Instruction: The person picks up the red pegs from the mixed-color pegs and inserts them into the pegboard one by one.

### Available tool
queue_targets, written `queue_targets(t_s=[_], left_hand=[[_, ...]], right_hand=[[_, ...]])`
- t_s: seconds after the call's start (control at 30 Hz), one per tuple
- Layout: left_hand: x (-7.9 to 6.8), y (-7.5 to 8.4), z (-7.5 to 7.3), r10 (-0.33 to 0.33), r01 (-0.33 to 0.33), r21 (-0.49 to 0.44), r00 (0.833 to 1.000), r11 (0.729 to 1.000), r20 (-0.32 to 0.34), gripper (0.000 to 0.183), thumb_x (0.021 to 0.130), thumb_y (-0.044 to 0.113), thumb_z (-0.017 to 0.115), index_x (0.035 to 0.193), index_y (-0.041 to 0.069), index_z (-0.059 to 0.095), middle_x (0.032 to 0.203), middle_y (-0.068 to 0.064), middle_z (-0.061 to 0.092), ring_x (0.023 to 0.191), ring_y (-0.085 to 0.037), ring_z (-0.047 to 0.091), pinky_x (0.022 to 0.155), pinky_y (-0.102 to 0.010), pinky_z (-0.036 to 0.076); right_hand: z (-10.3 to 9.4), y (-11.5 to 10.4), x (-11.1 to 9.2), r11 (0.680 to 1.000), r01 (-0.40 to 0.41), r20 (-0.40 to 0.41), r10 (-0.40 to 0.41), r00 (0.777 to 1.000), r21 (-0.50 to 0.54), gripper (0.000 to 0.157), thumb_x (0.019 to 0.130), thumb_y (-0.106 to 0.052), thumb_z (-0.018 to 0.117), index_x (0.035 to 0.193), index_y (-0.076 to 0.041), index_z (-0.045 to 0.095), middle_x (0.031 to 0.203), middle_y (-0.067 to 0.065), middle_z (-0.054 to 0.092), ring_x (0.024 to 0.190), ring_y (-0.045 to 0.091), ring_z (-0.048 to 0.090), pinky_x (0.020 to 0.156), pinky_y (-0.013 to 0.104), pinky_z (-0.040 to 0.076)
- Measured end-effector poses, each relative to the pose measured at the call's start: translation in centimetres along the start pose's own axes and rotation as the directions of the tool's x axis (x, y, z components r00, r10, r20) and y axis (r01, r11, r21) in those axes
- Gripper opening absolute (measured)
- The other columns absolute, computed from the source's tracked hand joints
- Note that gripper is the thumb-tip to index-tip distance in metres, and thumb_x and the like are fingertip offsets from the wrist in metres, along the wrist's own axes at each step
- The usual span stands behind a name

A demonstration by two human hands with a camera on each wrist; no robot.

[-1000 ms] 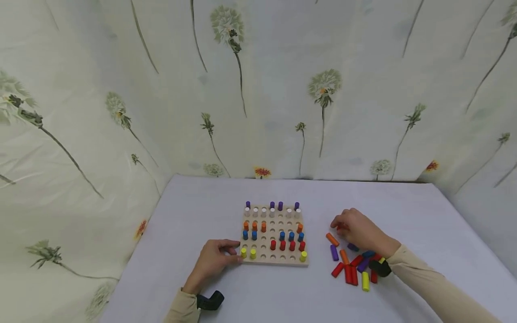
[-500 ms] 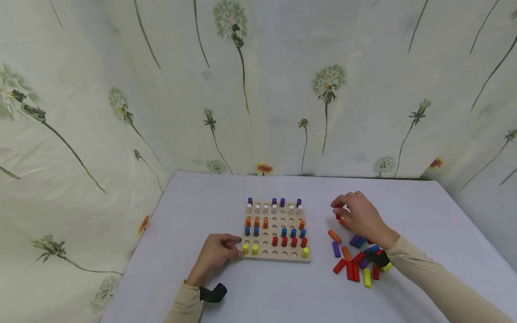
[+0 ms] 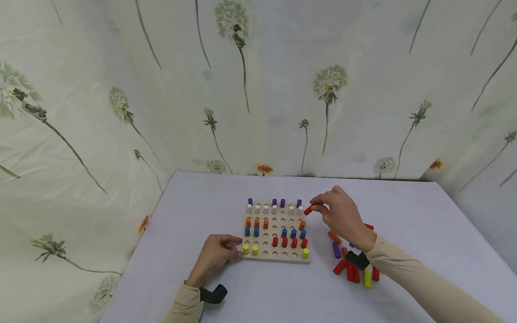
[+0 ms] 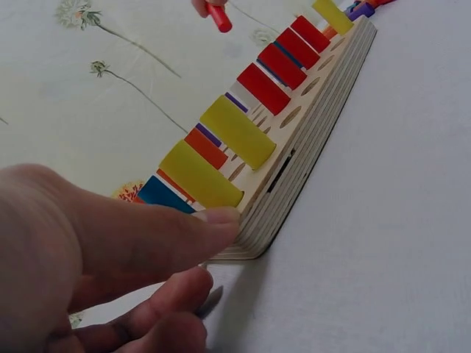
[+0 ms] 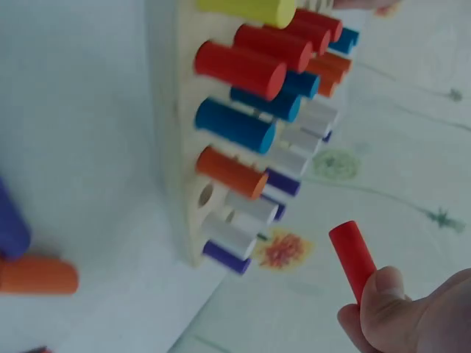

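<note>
A wooden pegboard [image 3: 278, 258] lies on the table with rows of purple, white, orange, blue, red and yellow pegs upright in some of its holes. At its near left corner my left hand [image 3: 218, 253] holds the edge, the thumb [image 4: 213, 220] right beside a yellow peg [image 4: 202, 175]. Beyond the board's right edge, my right hand [image 3: 341, 213] pinches a red peg [image 5: 353, 257] between thumb and fingers. That peg tilts, its free end pointing down toward the board's far right in the head view.
Loose pegs lie right of the board, among them a purple peg [image 3: 336, 249], an orange peg [image 3: 334, 236] and a yellow peg [image 3: 367, 278]. My right forearm [image 3: 420, 273] hides part of this pile. A flower-patterned curtain [image 3: 278, 89] hangs behind the table.
My right hand has picked a red peg from the loose ones and carried it left to the board's right side. The left hand has stayed at the corner.
</note>
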State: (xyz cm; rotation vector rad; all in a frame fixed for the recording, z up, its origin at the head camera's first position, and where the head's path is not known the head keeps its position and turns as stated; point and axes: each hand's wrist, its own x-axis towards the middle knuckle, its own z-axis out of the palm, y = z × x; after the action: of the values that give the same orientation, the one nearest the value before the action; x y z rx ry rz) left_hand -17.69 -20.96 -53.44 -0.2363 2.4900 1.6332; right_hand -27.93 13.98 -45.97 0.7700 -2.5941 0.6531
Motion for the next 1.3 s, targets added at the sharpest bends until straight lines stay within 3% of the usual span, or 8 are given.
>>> queue_targets(t_s=[0.3,0.6,0.83,1.13,1.3], left_hand=[[-0.1,0.3,0.0,-0.025,0.025,-0.003,1.0,1.0,0.003,0.035,0.076,0.005,0.09,0.11,0.006,0.082,0.079,-0.002,0.067,0.073,-0.016,0.055,0.062,-0.027,0.04],[-0.3,0.3,0.0,-0.036,0.036,0.015,0.999,0.999,0.007,0.035,0.077,0.006,0.091,0.11,0.007,0.083,0.079,-0.001,0.067,0.075,-0.016,0.055,0.063,-0.028,0.04],[-0.1,0.3,-0.1,-0.014,0.014,0.012,1.0,1.0,0.012,0.035,0.077,0.007,0.091,0.11,0.007,0.083,0.078,-0.001,0.067,0.074,-0.016,0.055,0.064,-0.029,0.041],[-0.3,0.4,-0.2,-0.036,0.036,-0.007,0.999,0.999,0.015,0.035,0.077,0.008,0.091,0.111,0.009,0.083,0.08,-0.001,0.067,0.075,-0.016,0.055,0.064,-0.029,0.04],[-0.1,0.3,-0.1,-0.03,0.03,0.002,0.999,1.0,0.014,0.035,0.077,0.008,0.091,0.111,0.008,0.083,0.079,-0.001,0.067,0.075,-0.016,0.055,0.064,-0.029,0.04]], right_hand=[[2.2,-3.2,0.7,0.993,0.074,0.022,-0.076,0.997,0.093,0.01,0.086,-0.009,0.088,0.094,-0.011,0.084,0.086,-0.001,0.078,0.081,0.019,0.051,0.069,0.03,0.044],[4.3,-6.0,1.0,0.978,0.099,0.093,-0.118,0.989,0.183,0.014,0.084,-0.009,0.09,0.097,-0.011,0.084,0.088,-0.003,0.078,0.083,0.01,0.045,0.07,0.027,0.043],[5.8,-7.0,0.7,0.973,0.082,0.161,-0.118,0.98,0.215,0.01,0.086,-0.01,0.088,0.094,-0.014,0.085,0.083,-0.009,0.075,0.082,0.009,0.042,0.067,0.025,0.039],[7.1,-7.5,0.5,0.962,0.182,0.152,-0.214,0.965,0.204,0.011,0.083,-0.007,0.09,0.089,-0.016,0.087,0.079,-0.009,0.077,0.081,0.008,0.041,0.07,0.027,0.033],[7.6,-8.0,0.4,0.965,0.182,0.173,-0.215,0.961,0.191,0.011,0.082,-0.006,0.09,0.086,-0.017,0.087,0.079,-0.006,0.078,0.083,0.01,0.042,0.072,0.028,0.032]])
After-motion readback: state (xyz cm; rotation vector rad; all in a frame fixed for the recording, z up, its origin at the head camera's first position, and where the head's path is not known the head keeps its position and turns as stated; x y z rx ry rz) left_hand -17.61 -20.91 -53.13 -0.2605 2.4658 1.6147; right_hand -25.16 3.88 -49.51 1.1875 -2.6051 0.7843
